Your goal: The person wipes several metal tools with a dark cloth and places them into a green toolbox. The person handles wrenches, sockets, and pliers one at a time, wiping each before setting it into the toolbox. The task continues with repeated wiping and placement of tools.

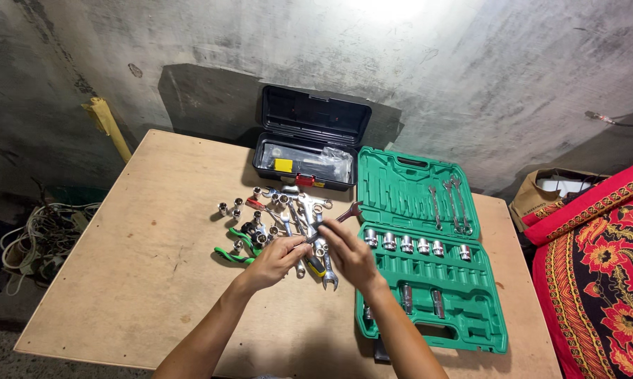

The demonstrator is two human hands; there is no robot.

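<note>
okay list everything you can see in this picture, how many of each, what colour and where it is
table: one, light brown wood, centre of view
tool case: one, green, open, right side of table
sockets in case: about six in a row, silver, middle of the green case
wrenches in lid: about three, silver, upper half of the green case
toolbox: one, black, open, far edge of table
loose wrenches and sockets: a pile, count unclear, silver, left of the green case
pliers: one, green handles, left of the pile
cloth: one, red patterned, far right
cables: a tangle, pale, floor at left
left hand: over the pile
right hand: holding a silver wrench
</note>
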